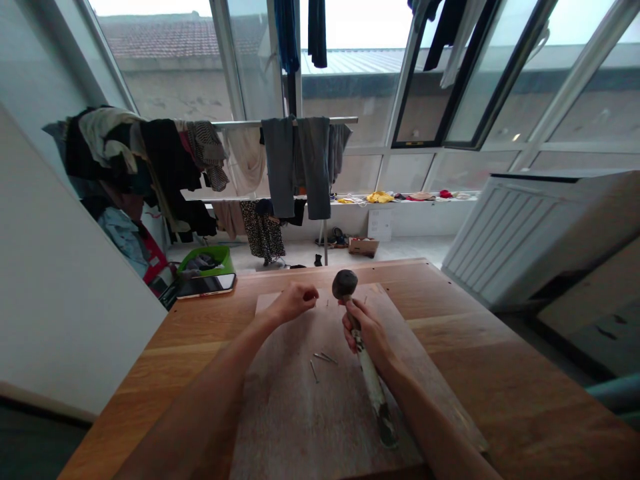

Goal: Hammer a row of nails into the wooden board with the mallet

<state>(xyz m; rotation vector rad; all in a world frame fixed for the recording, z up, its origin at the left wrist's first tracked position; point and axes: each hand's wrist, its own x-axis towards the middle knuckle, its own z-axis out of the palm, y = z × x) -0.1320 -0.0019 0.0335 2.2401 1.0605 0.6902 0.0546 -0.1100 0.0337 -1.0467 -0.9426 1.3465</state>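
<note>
A hammer [346, 285] with a dark head and pale worn handle is gripped in my right hand [367, 332], its head raised over the far part of a grey wooden board [300, 413]. My left hand [295, 300] is pinched closed near the board's far edge, holding a small nail [316, 304] that is barely visible at the fingertips. Three loose nails [320, 360] lie on the board between my forearms. The board rests on a wooden table [475, 347].
A smartphone [205, 285] lies at the table's far left corner. Beyond the table stand a green basket [207, 259], a drying rack [295, 167] hung with clothes, and large windows. A white radiator cover [530, 233] is at the right, a white panel [60, 300] at the left.
</note>
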